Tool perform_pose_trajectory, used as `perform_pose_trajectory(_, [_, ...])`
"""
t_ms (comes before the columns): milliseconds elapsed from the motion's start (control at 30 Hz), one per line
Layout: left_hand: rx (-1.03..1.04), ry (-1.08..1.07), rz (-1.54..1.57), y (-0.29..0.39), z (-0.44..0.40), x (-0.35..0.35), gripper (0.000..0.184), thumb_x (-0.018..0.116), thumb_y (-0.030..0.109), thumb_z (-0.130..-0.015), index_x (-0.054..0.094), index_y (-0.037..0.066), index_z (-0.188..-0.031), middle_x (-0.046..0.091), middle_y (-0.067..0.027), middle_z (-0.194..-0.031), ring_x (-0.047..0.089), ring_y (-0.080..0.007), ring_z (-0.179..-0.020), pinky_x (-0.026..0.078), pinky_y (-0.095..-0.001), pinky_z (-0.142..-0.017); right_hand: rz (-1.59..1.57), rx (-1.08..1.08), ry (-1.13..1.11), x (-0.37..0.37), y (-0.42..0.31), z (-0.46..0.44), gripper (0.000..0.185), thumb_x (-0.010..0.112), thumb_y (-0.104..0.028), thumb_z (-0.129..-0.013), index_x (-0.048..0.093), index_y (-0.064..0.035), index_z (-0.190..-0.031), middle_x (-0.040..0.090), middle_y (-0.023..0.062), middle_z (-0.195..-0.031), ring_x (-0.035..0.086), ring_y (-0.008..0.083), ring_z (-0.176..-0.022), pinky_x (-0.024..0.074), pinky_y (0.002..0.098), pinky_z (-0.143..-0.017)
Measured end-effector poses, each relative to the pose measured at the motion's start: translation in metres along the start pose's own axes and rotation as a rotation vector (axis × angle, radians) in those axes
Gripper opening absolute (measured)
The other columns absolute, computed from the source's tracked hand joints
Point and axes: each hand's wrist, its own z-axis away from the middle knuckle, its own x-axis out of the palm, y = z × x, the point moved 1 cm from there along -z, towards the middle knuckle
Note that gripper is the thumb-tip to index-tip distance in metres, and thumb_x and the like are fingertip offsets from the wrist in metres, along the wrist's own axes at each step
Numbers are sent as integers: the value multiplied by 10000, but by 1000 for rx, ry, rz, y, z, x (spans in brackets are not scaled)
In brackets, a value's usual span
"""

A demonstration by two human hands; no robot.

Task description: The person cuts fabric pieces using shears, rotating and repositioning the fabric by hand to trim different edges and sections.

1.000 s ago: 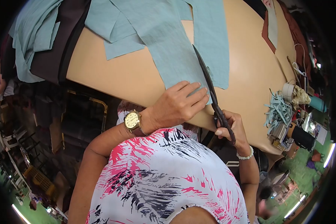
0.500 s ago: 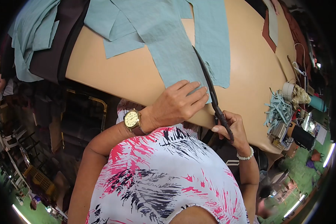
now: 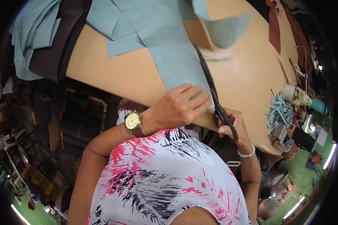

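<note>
Long dark scissors (image 3: 208, 75) lie along the right edge of a light blue-green cloth strip (image 3: 176, 56), their blades pointing up and away. My right hand (image 3: 233, 123) is wrapped round their handles, just off the table's front edge. My left hand (image 3: 184, 105), with a watch on its wrist, rests on the near end of the strip, its fingertips pressing it beside the blades. Right of the blades, another blue-green piece (image 3: 229, 28) is lifted and blurred by motion.
More blue-green cloth (image 3: 35, 41) and dark cloth (image 3: 49, 62) drape over the left end of the table (image 3: 105, 77). At the right stand a pile of thin scraps (image 3: 279, 110), a teal bottle (image 3: 319, 105) and rust cloth (image 3: 274, 33). A person's hand shows at the top right.
The blue-green piece right of the scissors has flipped up and away, baring the table there. The scissors' handles have spread a little. My left hand has hardly moved.
</note>
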Motion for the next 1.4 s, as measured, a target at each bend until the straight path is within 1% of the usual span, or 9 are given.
perform_pose_trajectory(367, [39, 15, 22, 2, 5, 2, 272, 595, 114, -658, 613, 16, -912, 605, -105, -991, 597, -227, -889, 492, -324, -720, 44, -38, -32, 2, -10, -12, 376, 803, -247, -610, 502, -29, -667, 472, -10, -545, 469, 61, -444, 370, 191, -401])
perform_pose_trajectory(467, [-19, 29, 224, 0, 1, -6, 276, 649, 104, -653, 615, 11, -911, 619, -104, -928, 613, -229, -829, 499, -307, -675, 43, -39, -45, 3, -11, -14, 377, 797, -244, -626, 486, -33, -655, 452, -15, -531, 446, 53, -434, 345, 193, -389])
perform_pose_trajectory(567, [-196, 239, 232, -20, -4, -34, 270, 688, 122, -652, 618, 1, -883, 623, -94, -811, 607, -227, -693, 489, -291, -593, 20, -45, -57, 2, -10, -14, 377, 791, -229, -640, 465, -41, -638, 428, -25, -519, 422, 42, -430, 314, 190, -380])
perform_pose_trajectory(633, [-283, 431, 38, -49, -13, -49, 258, 711, 162, -669, 625, 0, -849, 610, -77, -717, 567, -227, -576, 459, -293, -517, -1, -56, -64, 2, -9, -14, 380, 789, -219, -645, 451, -46, -627, 412, -32, -513, 410, 35, -431, 298, 188, -378])
perform_pose_trajectory(733, [-450, 393, -118, -66, -33, -64, 287, 722, 237, -676, 632, 4, -818, 596, -80, -702, 533, -221, -547, 436, -289, -505, 38, -59, -48, 1, -6, -15, 385, 788, -213, -646, 441, -51, -613, 397, -41, -511, 396, 28, -429, 289, 185, -375])
perform_pose_trajectory(933, [-592, -37, -274, -87, -56, -44, 355, 709, 325, -690, 645, -5, -805, 607, -120, -704, 588, -274, -605, 456, -349, -543, 40, -47, -12, 5, -11, -15, 368, 789, -218, -648, 465, -47, -623, 391, -46, -513, 379, 29, -418, 275, 191, -361])
perform_pose_trajectory(1033, [-609, -108, -92, -99, -58, -26, 309, 696, 296, -701, 655, 2, -784, 608, -127, -710, 602, -299, -652, 463, -382, -587, 32, 2, -3, 7, -15, -14, 362, 789, -217, -652, 472, -44, -627, 393, -46, -513, 385, 32, -413, 278, 192, -359])
perform_pose_trajectory(1233, [-432, -170, -216, -102, -83, -25, 156, 659, 170, -687, 658, 25, -743, 578, -125, -757, 576, -316, -703, 456, -388, -630, 50, -7, -9, 4, -13, -15, 355, 777, -252, -670, 494, -40, -640, 407, -38, -512, 403, 38, -413, 297, 193, -364])
perform_pose_trajectory(1400, [144, -191, -308, -79, -169, -22, 61, 576, 67, -662, 634, 52, -675, 569, -117, -732, 580, -282, -749, 476, -382, -635, -10, -17, -54, 10, -14, -15, 350, 746, -310, -699, 543, -26, -686, 454, -21, -522, 430, 49, -420, 337, 198, -379])
